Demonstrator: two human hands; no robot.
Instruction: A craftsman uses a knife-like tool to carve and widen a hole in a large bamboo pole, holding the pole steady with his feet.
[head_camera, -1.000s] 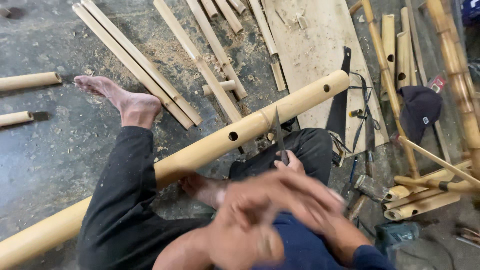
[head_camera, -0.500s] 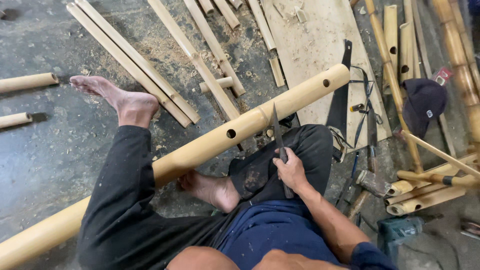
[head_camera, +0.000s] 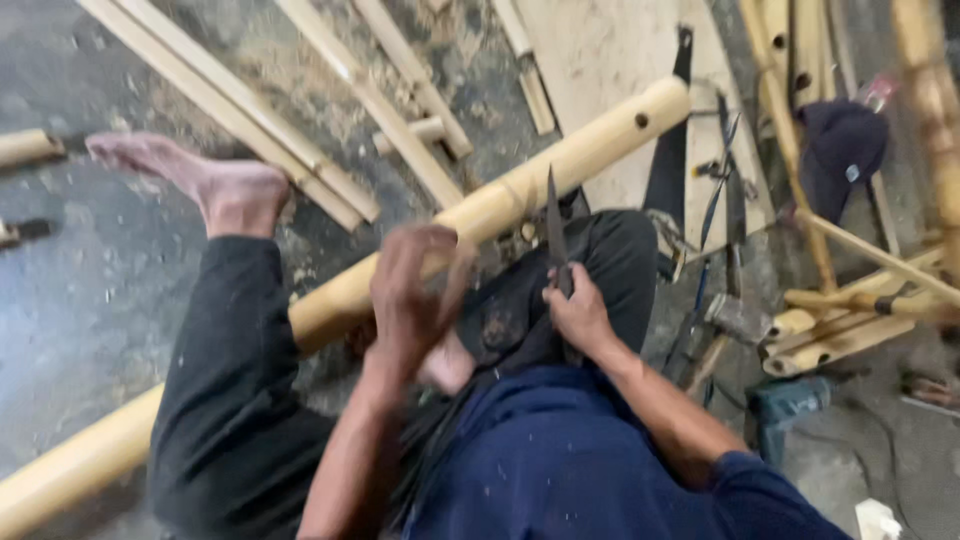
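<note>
The person sat on the dusty grey concrete floor (head_camera: 90, 300) with a long, thick, pale yellow bamboo pole (head_camera: 480, 215) lying slantwise across their lap, one end near the bottom left corner and the other, drilled with a round hole, resting on a flat pale wooden board (head_camera: 610, 60). The right hand (head_camera: 578, 318) was clamped around the handle of a narrow dark-bladed knife (head_camera: 553, 225), whose blade stood upright with its tip against the pole's near side. The left hand (head_camera: 415, 290) hovered blurred just over the pole, fingers loosely curled and holding nothing that I could make out. A bare foot (head_camera: 205, 180) in a black trouser leg stretched out to the left, its heel close to a pair of split bamboo slats (head_camera: 240, 110) that lay beyond the pole with more slats fanned out above them. To the right the floor was crowded: a dark saw blade (head_camera: 672, 150) lay on the board's edge beside the pole's end, a hammer with a grey metal head (head_camera: 738, 318) lay by the right knee, short bamboo pieces (head_camera: 840, 335) were stacked beyond it, and a dark blue cap (head_camera: 840, 145) sat among upright canes. A teal power tool (head_camera: 790, 400) rested near the right elbow. Nothing here served as a container.
</note>
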